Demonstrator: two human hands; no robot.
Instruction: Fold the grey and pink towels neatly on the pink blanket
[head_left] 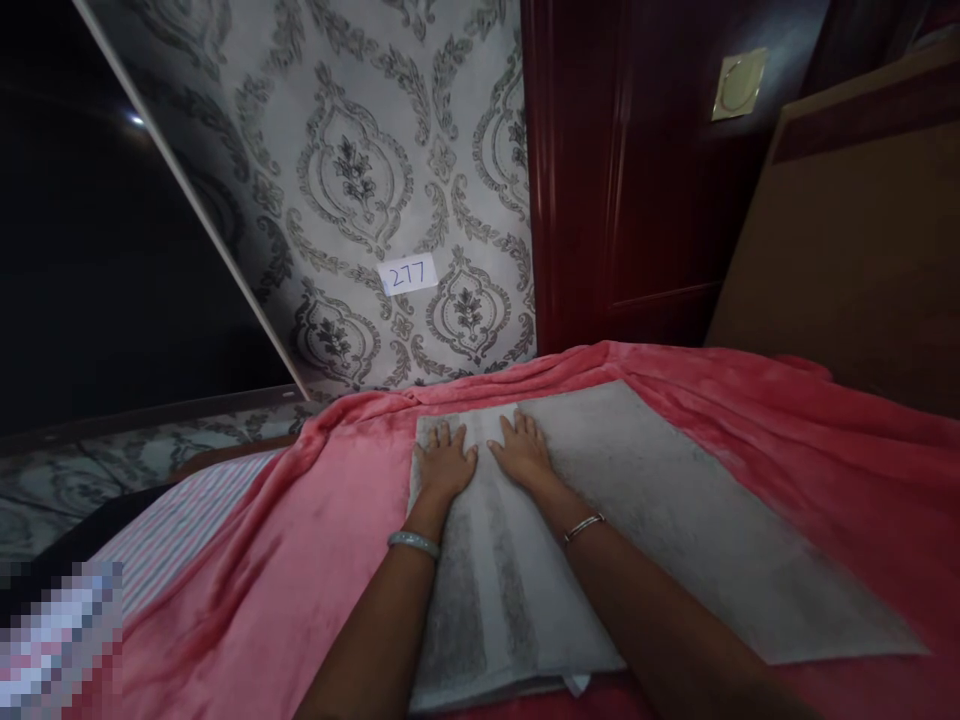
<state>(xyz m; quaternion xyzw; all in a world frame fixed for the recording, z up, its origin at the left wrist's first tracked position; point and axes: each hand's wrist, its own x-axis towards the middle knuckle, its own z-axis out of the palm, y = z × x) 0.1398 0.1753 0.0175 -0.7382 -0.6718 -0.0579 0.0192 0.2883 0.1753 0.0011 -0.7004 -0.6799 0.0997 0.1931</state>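
A grey towel (660,500) with lighter and darker bands lies on a pink-red blanket. Its left part is folded over in a layer, and a small white tag (576,685) sticks out at the near edge. My left hand (446,463) rests flat on the far left end of the folded part, fingers spread. Beside it, my right hand (523,450) lies flat on the same folded part, its fingers also apart. Neither hand grips anything. There is a bangle on each wrist.
The pink-red blanket (322,560) spreads under the towel, with a striped cloth (202,515) at its left. Behind stand a patterned wall with a paper marked 277 (408,273), a dark red door panel (645,180) and a large cardboard piece (855,240). A dark screen-like panel (97,230) is at left.
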